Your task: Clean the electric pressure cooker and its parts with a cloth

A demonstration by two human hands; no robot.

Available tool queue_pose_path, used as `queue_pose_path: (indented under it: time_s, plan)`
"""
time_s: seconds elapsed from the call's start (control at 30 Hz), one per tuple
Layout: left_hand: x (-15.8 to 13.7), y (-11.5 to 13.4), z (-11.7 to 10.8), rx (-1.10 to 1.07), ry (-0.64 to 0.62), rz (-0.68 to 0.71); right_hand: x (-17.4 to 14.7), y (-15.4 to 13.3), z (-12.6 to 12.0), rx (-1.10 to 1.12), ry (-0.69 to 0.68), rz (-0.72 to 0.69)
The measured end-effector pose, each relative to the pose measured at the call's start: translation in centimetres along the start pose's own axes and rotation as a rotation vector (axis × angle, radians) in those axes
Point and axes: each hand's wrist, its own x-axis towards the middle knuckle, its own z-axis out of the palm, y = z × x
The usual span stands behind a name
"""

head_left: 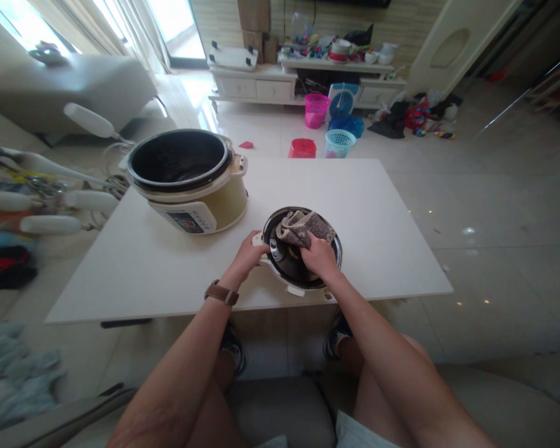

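Note:
A round pressure cooker lid (295,269), dark inside with a silvery rim, lies on the white table near its front edge, inner side up. My left hand (251,254), closed on a pale handle at the lid's left edge, has a brown watch strap at its wrist. In my right hand (320,256) is a bunched grey-brown cloth (303,228), pressed against the lid's inside. The fingertips of that hand are partly hidden by the cloth. Further back on the left stands the electric pressure cooker body (198,205), without its lid, its dark inner pot showing.
The white table (378,236) reaches from left to right before me. Beyond it on the floor are a pink basket (316,112), a light blue basket (340,144) and a red stool (302,148). A small sticker-like item (327,294) is at the table's front edge.

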Motion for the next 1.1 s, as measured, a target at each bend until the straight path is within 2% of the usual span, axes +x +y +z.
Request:
queue_pose_path:
  time_s: [0.73, 1.1]
  plan:
    - [0.44, -0.42, -0.05, -0.03, 0.011, 0.071, -0.15, -0.18, -0.12, -0.02, -0.003, -0.006]
    - [0.26, -0.46, 0.09, -0.093, -0.032, 0.001, -0.15, -0.17, 0.1, -0.035, 0.004, -0.024]
